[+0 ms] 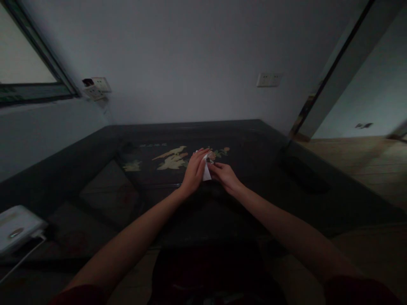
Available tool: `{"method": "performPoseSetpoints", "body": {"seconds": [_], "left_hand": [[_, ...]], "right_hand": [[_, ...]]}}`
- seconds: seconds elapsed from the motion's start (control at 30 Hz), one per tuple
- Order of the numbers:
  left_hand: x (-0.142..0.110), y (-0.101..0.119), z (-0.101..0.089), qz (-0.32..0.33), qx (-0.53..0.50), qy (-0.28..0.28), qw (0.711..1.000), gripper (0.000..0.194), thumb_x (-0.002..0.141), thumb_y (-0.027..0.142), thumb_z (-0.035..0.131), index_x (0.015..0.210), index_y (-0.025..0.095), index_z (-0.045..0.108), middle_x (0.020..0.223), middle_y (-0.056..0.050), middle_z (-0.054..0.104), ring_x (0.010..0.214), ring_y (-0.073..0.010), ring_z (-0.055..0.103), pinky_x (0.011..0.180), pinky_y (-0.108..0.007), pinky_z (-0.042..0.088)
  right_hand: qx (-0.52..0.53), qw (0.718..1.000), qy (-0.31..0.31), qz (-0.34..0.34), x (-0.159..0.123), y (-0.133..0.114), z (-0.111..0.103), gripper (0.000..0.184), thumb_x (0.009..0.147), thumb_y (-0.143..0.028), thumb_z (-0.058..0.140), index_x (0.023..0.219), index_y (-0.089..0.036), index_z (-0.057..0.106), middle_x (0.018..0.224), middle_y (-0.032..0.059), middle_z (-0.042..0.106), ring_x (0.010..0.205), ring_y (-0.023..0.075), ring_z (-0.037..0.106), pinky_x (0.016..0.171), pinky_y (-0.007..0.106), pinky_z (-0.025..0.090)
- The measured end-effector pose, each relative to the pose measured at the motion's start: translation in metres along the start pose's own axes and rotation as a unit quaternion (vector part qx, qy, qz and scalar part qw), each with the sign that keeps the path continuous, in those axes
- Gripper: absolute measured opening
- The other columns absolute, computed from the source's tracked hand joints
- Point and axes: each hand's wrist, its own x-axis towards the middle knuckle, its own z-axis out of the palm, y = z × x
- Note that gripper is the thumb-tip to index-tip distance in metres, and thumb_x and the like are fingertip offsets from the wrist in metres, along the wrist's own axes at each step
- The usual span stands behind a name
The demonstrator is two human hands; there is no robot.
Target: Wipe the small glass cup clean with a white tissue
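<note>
A small piece of white paper (207, 173) is between my two hands over the dark tabletop. My left hand (194, 169) is against it, fingers long and close together, with the paper held along the thumb side; a bit of white also shows by the fingertips. My right hand (225, 174) is closed in a pinch at the paper's right edge. A tiny looped thing (210, 161) shows at its fingertips, too small and dim to name. The right hand's inner fingers are hidden.
The dark glossy table (254, 212) bears a bird-and-flower picture (173, 161). A white box-shaped device (19, 226) with a white cable (23, 262) is at the left edge. A dark flat object (303, 174) lies to the right. Wall sockets (269, 79) are behind.
</note>
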Motion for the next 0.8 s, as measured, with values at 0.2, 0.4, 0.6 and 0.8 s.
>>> {"method": "performPoseSetpoints", "body": {"seconds": [0.2, 0.4, 0.6, 0.8], "left_hand": [[0.004, -0.01, 0.006, -0.304, -0.343, 0.09, 0.884, 0.039, 0.091, 0.045, 0.044, 0.11, 0.016, 0.063, 0.107, -0.008, 0.069, 0.102, -0.0222, 0.063, 0.094, -0.035, 0.046], [0.008, -0.002, 0.01, -0.397, -0.498, 0.079, 0.767, 0.033, 0.093, 0.038, 0.042, 0.098, 0.013, 0.064, 0.088, -0.007, 0.071, 0.09, -0.0202, 0.066, 0.088, -0.033, 0.05], [0.001, -0.002, 0.005, -0.289, -0.302, 0.101, 0.903, 0.042, 0.094, 0.045, 0.037, 0.114, 0.017, 0.059, 0.114, -0.009, 0.066, 0.107, -0.022, 0.061, 0.097, -0.036, 0.044], [-0.004, -0.001, 0.0, -0.01, -0.001, 0.021, 1.0, 0.046, 0.095, 0.047, 0.032, 0.127, 0.019, 0.051, 0.134, -0.012, 0.052, 0.129, -0.0222, 0.043, 0.11, -0.041, 0.028]], "right_hand": [[0.01, 1.0, -0.011, -0.022, 0.001, -0.004, 0.0, 0.034, 0.055, -0.038, 0.084, 0.075, -0.014, 0.069, 0.081, 0.0044, 0.07, 0.074, 0.0146, 0.065, 0.079, 0.03, 0.054], [0.016, 0.998, -0.034, -0.041, 0.003, -0.004, -0.001, 0.038, 0.054, -0.042, 0.084, 0.077, -0.015, 0.069, 0.083, 0.004, 0.071, 0.077, 0.0167, 0.065, 0.084, 0.034, 0.053], [-0.003, 0.999, -0.023, -0.036, 0.002, 0.0, 0.001, 0.035, 0.055, -0.039, 0.084, 0.077, -0.016, 0.07, 0.083, 0.0032, 0.071, 0.076, 0.0162, 0.066, 0.081, 0.031, 0.053], [0.006, 1.0, -0.016, -0.008, -0.001, 0.0, 0.0, 0.037, 0.054, -0.039, 0.084, 0.079, -0.016, 0.069, 0.075, 0.0025, 0.071, 0.069, 0.0152, 0.065, 0.074, 0.03, 0.052]]}}
